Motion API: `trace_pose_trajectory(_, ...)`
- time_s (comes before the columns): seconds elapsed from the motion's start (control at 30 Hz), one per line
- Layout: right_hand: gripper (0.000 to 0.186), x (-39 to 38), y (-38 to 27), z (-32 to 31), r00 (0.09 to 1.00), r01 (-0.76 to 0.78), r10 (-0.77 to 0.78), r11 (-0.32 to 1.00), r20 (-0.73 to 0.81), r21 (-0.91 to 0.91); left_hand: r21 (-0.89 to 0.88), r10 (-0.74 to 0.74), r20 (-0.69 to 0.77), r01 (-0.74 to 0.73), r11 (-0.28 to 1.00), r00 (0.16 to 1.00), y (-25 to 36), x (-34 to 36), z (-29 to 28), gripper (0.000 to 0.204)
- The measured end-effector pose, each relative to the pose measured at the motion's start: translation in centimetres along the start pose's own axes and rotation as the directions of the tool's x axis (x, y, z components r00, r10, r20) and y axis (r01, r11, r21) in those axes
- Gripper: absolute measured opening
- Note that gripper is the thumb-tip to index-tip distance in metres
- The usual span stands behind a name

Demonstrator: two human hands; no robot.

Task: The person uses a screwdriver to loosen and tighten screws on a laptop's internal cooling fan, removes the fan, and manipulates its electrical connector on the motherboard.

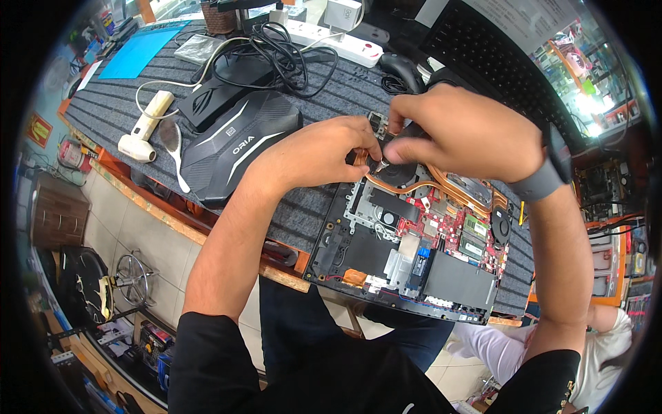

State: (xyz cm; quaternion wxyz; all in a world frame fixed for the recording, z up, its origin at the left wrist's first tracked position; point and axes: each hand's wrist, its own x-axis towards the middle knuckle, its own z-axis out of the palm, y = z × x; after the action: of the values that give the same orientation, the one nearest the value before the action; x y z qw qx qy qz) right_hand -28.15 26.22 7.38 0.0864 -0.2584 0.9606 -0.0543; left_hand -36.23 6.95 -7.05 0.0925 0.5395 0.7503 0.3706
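Note:
An opened laptop base (386,255) lies before me, its red circuit board (441,224), copper heat pipes (414,188) and round cooling fan (501,224) exposed. My right hand (458,131) is closed round what looks like a dark-handled screwdriver (381,165). Its metal tip points down at the laptop's far left corner, beside a second fan (401,174) partly under my hand. At that same corner my left hand (321,153) is closed in a pinch close to the tip. What its fingertips hold, if anything, is hidden.
Left of the laptop lie a black angular case (238,141), a brush (172,141) and a cream heat gun (146,131). Tangled black cables (276,65), a white power strip (331,43), a mouse (401,71) and a keyboard (500,62) are behind. Another person (607,359) is at the lower right.

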Motion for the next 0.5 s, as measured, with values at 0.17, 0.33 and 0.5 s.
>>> trace_pose_trajectory(0.17,0.021,-0.2,-0.2,0.1,0.998,0.049,-0.048,0.998,-0.048,0.032,-0.002,0.021,-0.013,-0.021,1.0,1.0,-0.3,-0.1,0.2,0.027)
trace_pose_trajectory(0.33,0.02,-0.5,-0.5,0.2,0.999,-0.008,0.007,1.0,-0.04,-0.015,-0.004,0.017,-0.016,-0.017,1.0,1.0,-0.4,-0.2,0.4,0.028)
trace_pose_trajectory(0.5,0.019,-0.2,-0.8,-0.3,0.996,-0.089,0.089,0.996,0.008,-0.032,0.023,0.059,-0.017,-0.059,0.998,0.998,-0.6,0.1,0.6,0.026)
